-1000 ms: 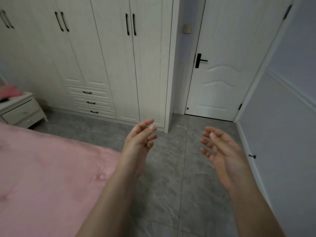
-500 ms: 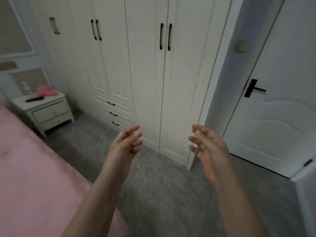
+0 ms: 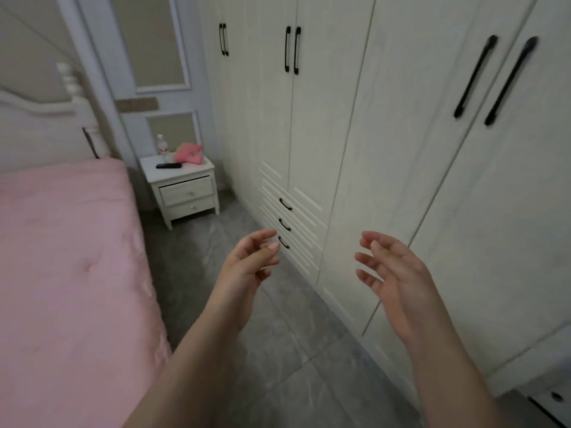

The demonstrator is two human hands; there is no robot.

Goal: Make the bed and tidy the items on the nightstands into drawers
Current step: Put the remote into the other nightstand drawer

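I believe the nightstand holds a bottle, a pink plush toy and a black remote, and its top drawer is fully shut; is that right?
Not quite: in the head view the nightstand's top drawer sits slightly open, not fully shut. The bottle, pink plush toy and black remote are on it as you say.

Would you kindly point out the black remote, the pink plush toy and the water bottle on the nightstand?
black remote (image 3: 168, 165): head view, middle of its body.
pink plush toy (image 3: 190, 154): head view, centre of its body.
water bottle (image 3: 162, 147): head view, on its label.
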